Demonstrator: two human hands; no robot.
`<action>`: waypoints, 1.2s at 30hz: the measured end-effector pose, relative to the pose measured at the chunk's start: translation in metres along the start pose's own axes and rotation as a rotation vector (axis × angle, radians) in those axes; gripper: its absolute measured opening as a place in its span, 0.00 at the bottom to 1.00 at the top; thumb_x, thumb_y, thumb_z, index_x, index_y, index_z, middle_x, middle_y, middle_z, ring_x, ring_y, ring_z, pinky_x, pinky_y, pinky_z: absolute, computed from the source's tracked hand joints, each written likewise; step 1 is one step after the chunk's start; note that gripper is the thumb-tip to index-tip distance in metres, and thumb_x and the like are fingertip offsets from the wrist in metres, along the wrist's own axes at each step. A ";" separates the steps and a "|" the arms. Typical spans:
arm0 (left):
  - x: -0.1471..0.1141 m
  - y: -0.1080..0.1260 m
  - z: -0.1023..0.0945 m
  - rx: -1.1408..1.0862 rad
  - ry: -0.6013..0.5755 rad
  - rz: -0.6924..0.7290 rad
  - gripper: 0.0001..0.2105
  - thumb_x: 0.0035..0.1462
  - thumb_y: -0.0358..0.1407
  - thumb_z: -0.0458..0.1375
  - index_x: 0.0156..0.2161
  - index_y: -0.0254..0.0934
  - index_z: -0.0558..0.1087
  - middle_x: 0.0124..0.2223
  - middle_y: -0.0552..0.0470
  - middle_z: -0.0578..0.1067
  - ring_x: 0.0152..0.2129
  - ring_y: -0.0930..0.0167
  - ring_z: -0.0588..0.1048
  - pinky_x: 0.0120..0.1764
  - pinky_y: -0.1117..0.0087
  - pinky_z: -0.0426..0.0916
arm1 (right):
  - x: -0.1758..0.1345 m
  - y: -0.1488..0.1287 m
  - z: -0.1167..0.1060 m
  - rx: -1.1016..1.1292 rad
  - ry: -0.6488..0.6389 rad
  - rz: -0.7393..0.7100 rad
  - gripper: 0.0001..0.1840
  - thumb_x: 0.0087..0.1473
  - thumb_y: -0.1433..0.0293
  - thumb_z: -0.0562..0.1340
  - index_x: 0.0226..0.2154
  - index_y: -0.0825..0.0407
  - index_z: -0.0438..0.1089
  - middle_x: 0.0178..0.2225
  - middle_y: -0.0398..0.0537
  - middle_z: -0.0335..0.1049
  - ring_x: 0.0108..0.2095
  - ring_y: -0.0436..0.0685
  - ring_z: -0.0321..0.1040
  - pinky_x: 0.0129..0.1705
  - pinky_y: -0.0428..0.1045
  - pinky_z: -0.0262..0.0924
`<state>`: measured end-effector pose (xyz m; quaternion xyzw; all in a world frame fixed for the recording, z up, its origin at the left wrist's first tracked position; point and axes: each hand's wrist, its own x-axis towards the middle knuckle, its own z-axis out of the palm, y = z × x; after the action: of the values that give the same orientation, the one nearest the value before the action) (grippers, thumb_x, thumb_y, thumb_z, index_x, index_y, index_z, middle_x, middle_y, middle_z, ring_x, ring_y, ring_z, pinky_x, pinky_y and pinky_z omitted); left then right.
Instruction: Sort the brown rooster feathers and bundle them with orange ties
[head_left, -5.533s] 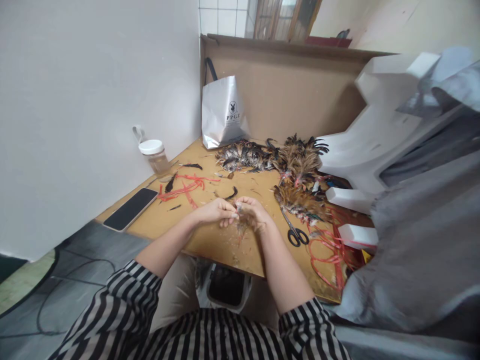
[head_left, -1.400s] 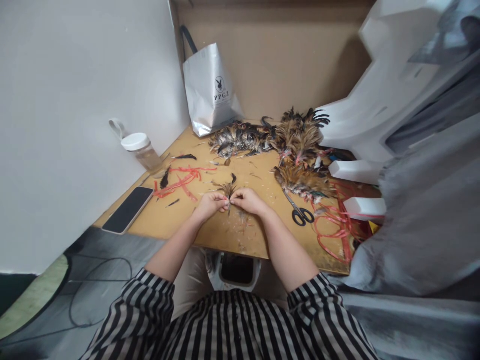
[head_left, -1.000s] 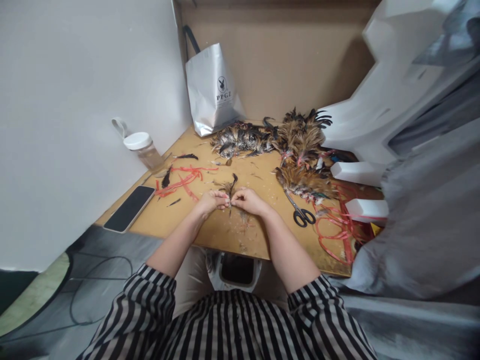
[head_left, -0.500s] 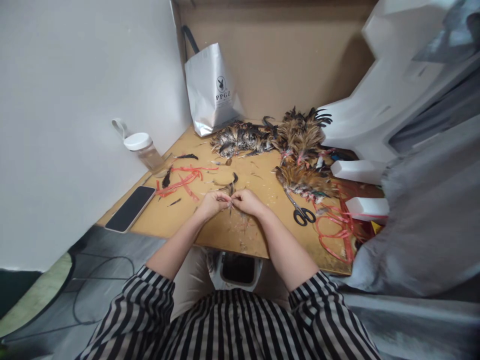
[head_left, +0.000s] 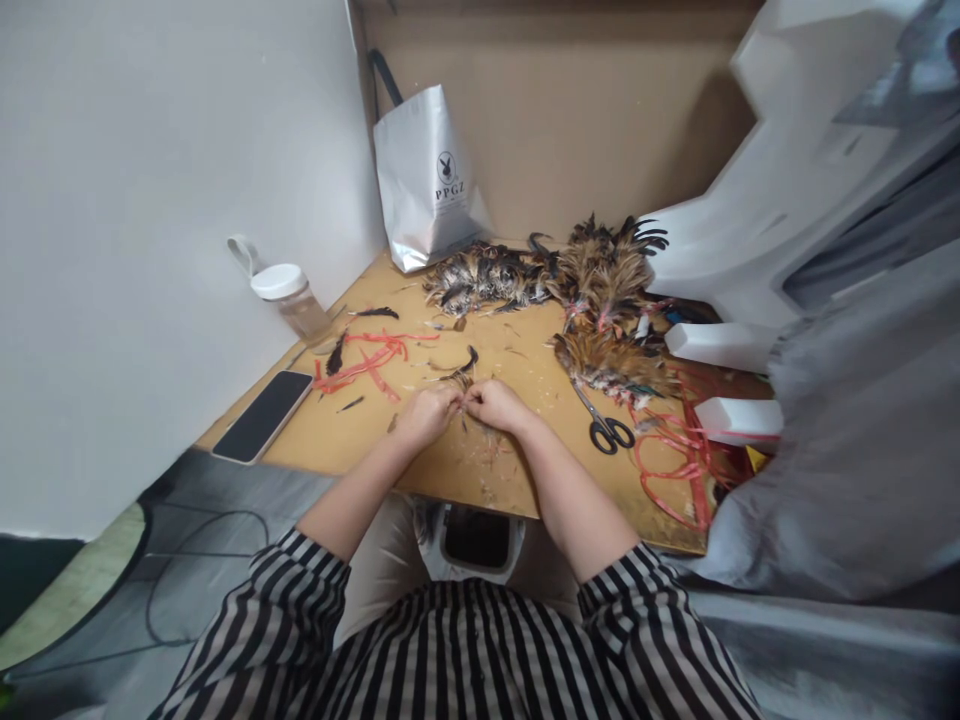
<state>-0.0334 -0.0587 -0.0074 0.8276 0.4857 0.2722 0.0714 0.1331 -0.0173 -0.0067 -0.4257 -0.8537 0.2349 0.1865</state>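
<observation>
A silver bag is standing on the table, and it is showing a black rabbit head inside an oval. Under the oval, big black letters are spelling "PPGZ". Smaller print is sitting below them, but it is too tiny to read.

On the person's side of the bag, the two hands are working close together. The left hand is pinching a small feather bunch, and the right hand is pinching it too, so the fingertips are meeting. The bunch is poking out past the fingers, toward the bag. The fingers are hiding its lower end.

A mottled feather pile is lying just right of the bag. Farther right of the bag, a bushy tuft is sticking up, and a brown clump is lying nearer the person. Well to the right and in front of the bag, black-handled scissors are resting by the clump, and red string is looping beyond them.

In front of the bag, to its left, red strips are lying in a tangle. Farther left of the bag, a white-lidded jar is standing, and a phone is showing a dark screen.
</observation>
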 end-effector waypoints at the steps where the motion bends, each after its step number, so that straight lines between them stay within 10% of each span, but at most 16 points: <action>1: -0.001 -0.001 0.001 0.028 0.005 0.000 0.08 0.53 0.29 0.51 0.34 0.36 0.72 0.34 0.48 0.74 0.33 0.70 0.71 0.38 0.70 0.64 | 0.000 0.000 0.000 0.009 -0.001 0.001 0.09 0.46 0.67 0.57 0.25 0.52 0.72 0.25 0.43 0.71 0.24 0.48 0.61 0.26 0.43 0.49; 36: -0.017 -0.010 0.003 -0.019 0.122 -0.020 0.07 0.53 0.30 0.52 0.31 0.37 0.72 0.33 0.49 0.71 0.33 0.71 0.69 0.38 0.70 0.63 | -0.004 -0.001 -0.003 0.079 0.190 0.021 0.09 0.42 0.74 0.57 0.25 0.52 0.73 0.28 0.45 0.71 0.31 0.51 0.64 0.35 0.44 0.55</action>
<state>-0.0458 -0.0671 -0.0204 0.8037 0.4949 0.3263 0.0523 0.1360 -0.0202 -0.0044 -0.4475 -0.8176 0.2287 0.2809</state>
